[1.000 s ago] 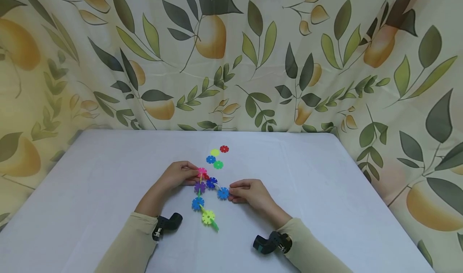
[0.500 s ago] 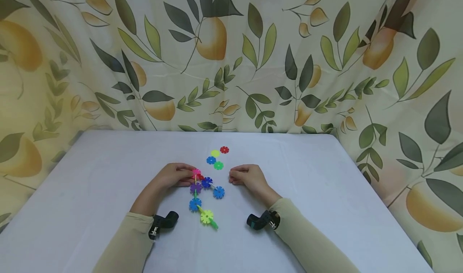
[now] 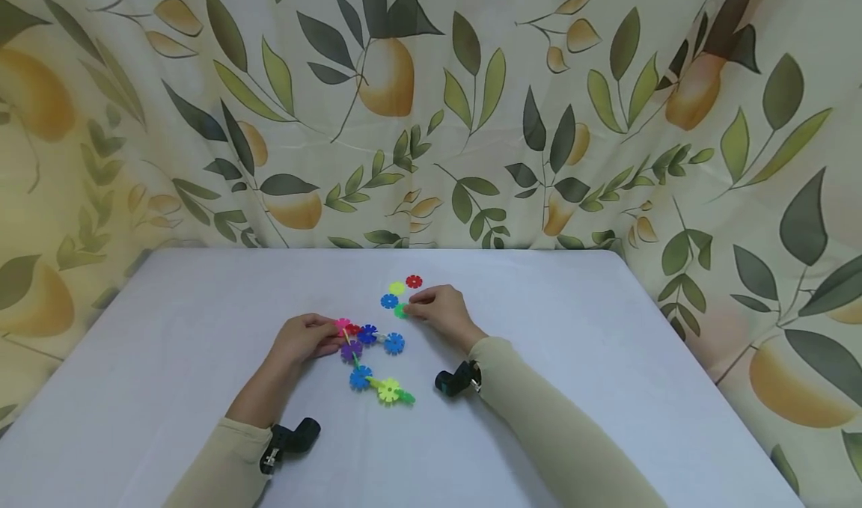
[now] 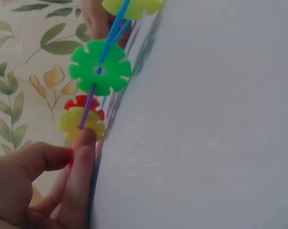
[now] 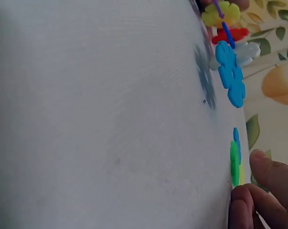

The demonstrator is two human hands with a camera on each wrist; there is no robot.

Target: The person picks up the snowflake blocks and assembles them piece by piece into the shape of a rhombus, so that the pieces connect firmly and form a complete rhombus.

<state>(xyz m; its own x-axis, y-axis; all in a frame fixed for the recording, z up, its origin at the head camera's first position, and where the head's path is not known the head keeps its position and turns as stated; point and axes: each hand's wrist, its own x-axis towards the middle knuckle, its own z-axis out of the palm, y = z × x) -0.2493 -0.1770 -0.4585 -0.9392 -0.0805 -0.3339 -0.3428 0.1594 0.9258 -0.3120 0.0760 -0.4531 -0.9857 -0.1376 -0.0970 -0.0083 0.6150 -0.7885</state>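
Head view: a flower-disc chain (image 3: 360, 378) runs over the table (image 3: 202, 328) to its pink disc (image 3: 343, 326), pinched in my left hand (image 3: 301, 338); farther, my right hand (image 3: 442, 313), thumb slightly parted, is at a green disc (image 3: 400, 310), I cannot tell if held; then three more discs (image 3: 388, 301).

We saw that the right hand (image 3: 441, 313), which one second ago was at the light-blue disc (image 3: 394, 343) and half a second ago was apart from it, had come to the loose green disc (image 3: 400, 311) and covered a part of it. We noticed also that the left hand (image 3: 304, 337) moved further left, taking the joined chain (image 3: 352, 352) along. The light-blue disc shifted leftward and higher in the head view, and the chain's green end piece (image 3: 406, 396) swung upward, pointing more to the right.
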